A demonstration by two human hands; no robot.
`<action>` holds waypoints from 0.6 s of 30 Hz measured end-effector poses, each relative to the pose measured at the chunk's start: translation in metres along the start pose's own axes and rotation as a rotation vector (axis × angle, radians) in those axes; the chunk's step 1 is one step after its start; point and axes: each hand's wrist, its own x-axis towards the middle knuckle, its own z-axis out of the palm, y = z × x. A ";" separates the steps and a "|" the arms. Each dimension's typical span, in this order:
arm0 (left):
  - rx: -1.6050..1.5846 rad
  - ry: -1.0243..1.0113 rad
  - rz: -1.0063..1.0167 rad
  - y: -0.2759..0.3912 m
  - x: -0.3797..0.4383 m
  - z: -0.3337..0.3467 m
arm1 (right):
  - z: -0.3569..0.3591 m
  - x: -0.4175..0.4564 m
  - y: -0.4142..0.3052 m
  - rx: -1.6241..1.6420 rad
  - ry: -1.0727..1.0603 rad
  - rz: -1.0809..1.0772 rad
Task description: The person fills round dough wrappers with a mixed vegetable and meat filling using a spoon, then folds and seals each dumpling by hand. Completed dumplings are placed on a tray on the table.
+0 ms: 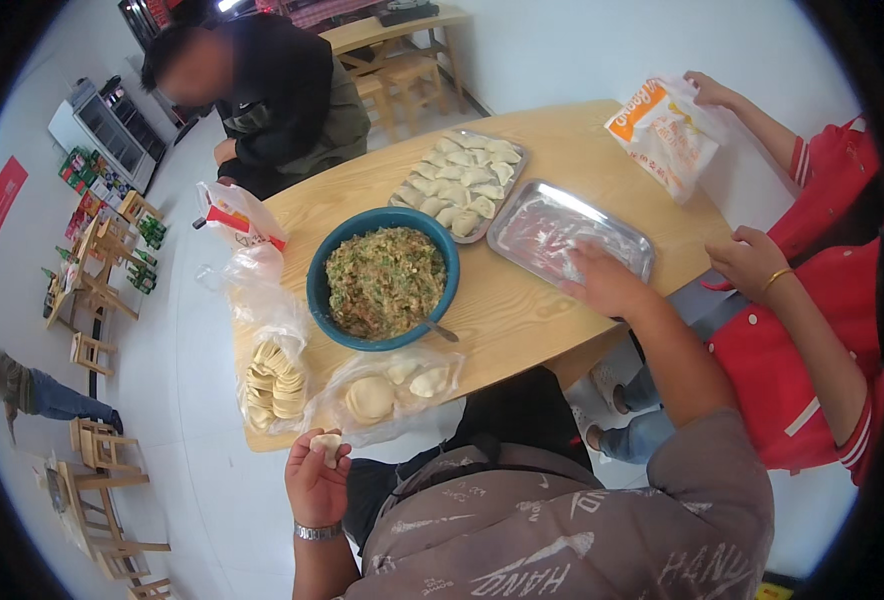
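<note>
My left hand (pixel 317 477) pinches a folded dumpling (pixel 326 448) just off the table's near edge. My right hand (pixel 599 277) reaches over a flour-dusted metal tray (pixel 513 238), its fingers at the floury bottom; nothing shows in it. A blue plastic basin (pixel 319 315) holds minced filling (pixel 383 281) with a metal utensil handle (pixel 442 330) sticking out. Before me, round dough wrappers (pixel 370 399) and a few dumplings (pixel 428 382) lie on a plastic bag. More stacked wrappers (pixel 275 382) sit in a clear bag at left. Behind the basin, a second metal tray (pixel 518 166) carries rows of dumplings.
A person in red (pixel 794 360) stands at the right, one hand on a printed plastic bag (pixel 667 139). Across the wooden table (pixel 562 142) another person in dark clothes (pixel 284 90) leans forward. A white and red bag (pixel 241 214) stands at the left edge.
</note>
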 end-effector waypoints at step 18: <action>-0.036 -0.001 0.027 0.002 -0.021 -0.010 | -0.022 -0.009 0.015 0.148 0.008 0.112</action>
